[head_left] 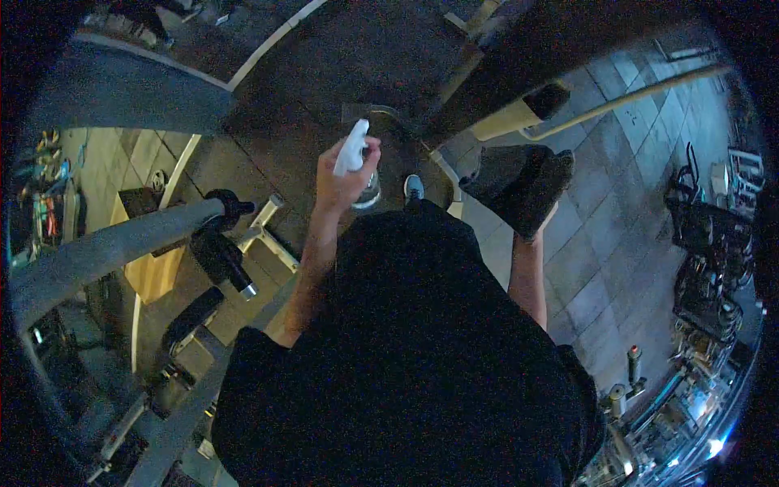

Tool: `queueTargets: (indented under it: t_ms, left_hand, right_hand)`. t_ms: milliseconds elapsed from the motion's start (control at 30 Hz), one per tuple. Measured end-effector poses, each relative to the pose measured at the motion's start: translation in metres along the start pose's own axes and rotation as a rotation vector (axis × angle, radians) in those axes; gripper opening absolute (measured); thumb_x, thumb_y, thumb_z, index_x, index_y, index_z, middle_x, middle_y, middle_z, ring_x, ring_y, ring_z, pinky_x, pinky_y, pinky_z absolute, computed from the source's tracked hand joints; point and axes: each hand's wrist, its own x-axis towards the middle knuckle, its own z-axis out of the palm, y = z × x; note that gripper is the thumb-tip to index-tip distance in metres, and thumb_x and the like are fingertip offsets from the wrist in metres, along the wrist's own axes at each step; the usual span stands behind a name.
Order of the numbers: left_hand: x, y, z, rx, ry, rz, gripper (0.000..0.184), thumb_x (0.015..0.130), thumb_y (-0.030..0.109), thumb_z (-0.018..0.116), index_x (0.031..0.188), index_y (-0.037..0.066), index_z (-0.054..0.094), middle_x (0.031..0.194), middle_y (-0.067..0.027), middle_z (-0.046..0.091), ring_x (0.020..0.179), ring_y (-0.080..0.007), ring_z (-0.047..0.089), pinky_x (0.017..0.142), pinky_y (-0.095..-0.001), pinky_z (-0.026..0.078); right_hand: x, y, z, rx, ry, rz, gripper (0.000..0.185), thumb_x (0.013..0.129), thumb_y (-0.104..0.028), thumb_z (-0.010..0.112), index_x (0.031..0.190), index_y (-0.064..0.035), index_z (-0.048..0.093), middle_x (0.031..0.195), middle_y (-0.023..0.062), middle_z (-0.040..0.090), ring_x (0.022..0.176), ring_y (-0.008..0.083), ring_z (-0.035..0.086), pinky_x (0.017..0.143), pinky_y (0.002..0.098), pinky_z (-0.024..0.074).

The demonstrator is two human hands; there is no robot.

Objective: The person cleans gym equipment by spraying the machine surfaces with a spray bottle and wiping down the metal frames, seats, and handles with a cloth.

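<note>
My left hand is closed around the neck of a spray bottle. The bottle has a white trigger head, and its clear body shows below the fingers. A dark grey cloth hangs over my right hand and covers most of it. Only the edge of that hand and the forearm show, so its fingers are hidden. Both arms reach forward, apart from each other.
Gym equipment surrounds me: a thick grey bar with a black handle on the left, and a pale curved frame tube at upper right. More machines line the right side. My shoe is on the tiled floor.
</note>
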Motion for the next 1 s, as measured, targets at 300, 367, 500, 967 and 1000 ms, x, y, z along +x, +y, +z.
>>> queueTargets:
  t_ms: [300, 367, 500, 967, 1000]
  left_hand:
    - [0.102, 0.038, 0.015, 0.080, 0.076, -0.025, 0.026, 0.090, 0.021, 0.078, 0.115, 0.014, 0.074, 0.094, 0.0012, 0.075, 0.085, -0.0067, 0.068, 0.077, -0.0269, 0.055]
    - [0.123, 0.028, 0.015, 0.088, 0.084, 0.037, 0.027, 0.089, 0.023, 0.079, 0.114, 0.014, 0.075, 0.093, 0.0011, 0.075, 0.084, -0.0064, 0.067, 0.076, -0.0274, 0.055]
    - [0.174, 0.004, -0.003, 0.038, 0.100, 0.041, 0.026, 0.089, 0.024, 0.078, 0.112, 0.014, 0.076, 0.090, 0.0001, 0.075, 0.082, -0.0075, 0.068, 0.074, -0.0272, 0.055]
    - [0.350, -0.140, -0.235, 0.224, 0.239, 0.102, 0.061, 0.094, 0.034, 0.071, 0.144, 0.006, 0.050, 0.112, -0.0023, 0.069, 0.103, -0.0150, 0.060, 0.099, -0.0361, 0.044]
    - [0.355, -0.147, -0.244, 0.181, 0.231, 0.074, 0.059, 0.095, 0.032, 0.071, 0.144, 0.006, 0.050, 0.111, -0.0026, 0.068, 0.102, -0.0144, 0.060, 0.097, -0.0355, 0.044]
  right_hand:
    - [0.055, -0.026, -0.005, -0.212, -0.016, 0.320, 0.050, 0.097, -0.030, 0.058, 0.139, -0.0041, 0.053, 0.127, 0.0109, 0.063, 0.109, 0.0266, 0.063, 0.099, 0.0429, 0.0500]
    - [0.056, -0.029, -0.003, -0.260, 0.016, 0.387, 0.050, 0.095, -0.030, 0.059, 0.138, -0.0041, 0.054, 0.126, 0.0107, 0.064, 0.109, 0.0267, 0.063, 0.098, 0.0427, 0.0506]
    - [0.045, -0.024, 0.011, -0.344, 0.126, 0.516, 0.049, 0.093, -0.028, 0.059, 0.136, -0.0042, 0.056, 0.124, 0.0103, 0.065, 0.107, 0.0268, 0.065, 0.096, 0.0424, 0.0520]
    - [0.085, 0.074, 0.170, -0.296, 0.177, 0.419, 0.050, 0.099, -0.030, 0.052, 0.143, -0.0051, 0.052, 0.132, 0.0123, 0.063, 0.113, 0.0276, 0.064, 0.100, 0.0432, 0.0519]
    - [0.089, 0.083, 0.186, -0.288, 0.158, 0.417, 0.051, 0.100, -0.033, 0.051, 0.143, -0.0052, 0.052, 0.132, 0.0124, 0.063, 0.114, 0.0283, 0.064, 0.100, 0.0440, 0.0521]
